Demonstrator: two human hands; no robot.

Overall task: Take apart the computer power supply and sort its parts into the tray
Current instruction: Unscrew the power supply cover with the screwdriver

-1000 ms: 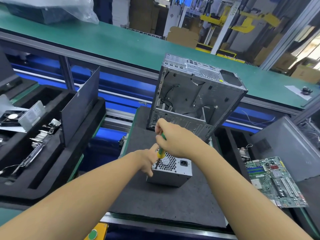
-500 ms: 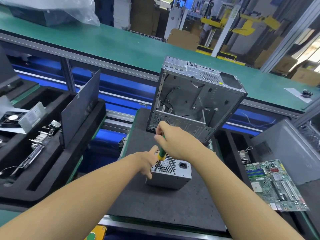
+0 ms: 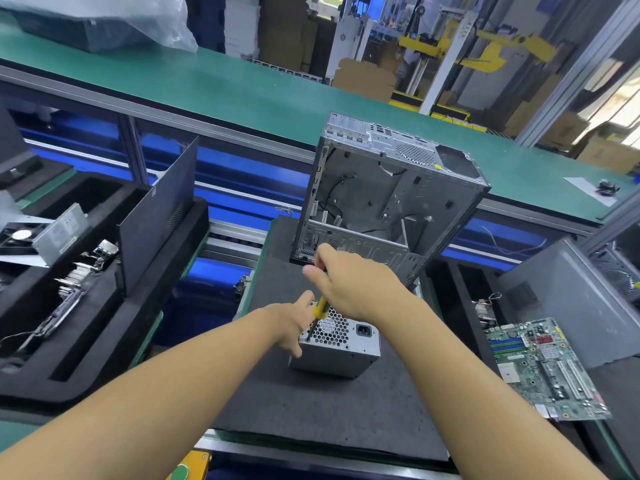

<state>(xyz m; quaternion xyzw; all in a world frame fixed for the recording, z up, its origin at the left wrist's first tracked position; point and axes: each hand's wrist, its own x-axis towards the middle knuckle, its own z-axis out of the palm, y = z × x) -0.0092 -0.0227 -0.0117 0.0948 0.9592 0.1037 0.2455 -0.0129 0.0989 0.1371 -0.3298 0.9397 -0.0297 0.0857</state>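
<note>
A grey metal power supply (image 3: pixel 341 348) with a honeycomb fan grille and a black socket sits on the dark foam mat (image 3: pixel 311 407) in the middle. My left hand (image 3: pixel 294 320) grips its left side. My right hand (image 3: pixel 349 285) holds a green and yellow screwdriver (image 3: pixel 319 308), tip down on the top left corner of the supply. The black foam tray (image 3: pixel 104 306) stands at the left with a fan, a metal box and brackets in it.
An empty open computer case (image 3: pixel 388 199) stands upright just behind my hands. A green motherboard (image 3: pixel 543 368) lies at the right beside a grey side panel (image 3: pixel 568 299). A dark panel (image 3: pixel 156 216) stands in the left tray. A green conveyor (image 3: pixel 207 81) runs behind.
Both hands stay on the power supply and the screwdriver. My right hand's fingers have shifted a little on the handle. The view has moved slightly.
</note>
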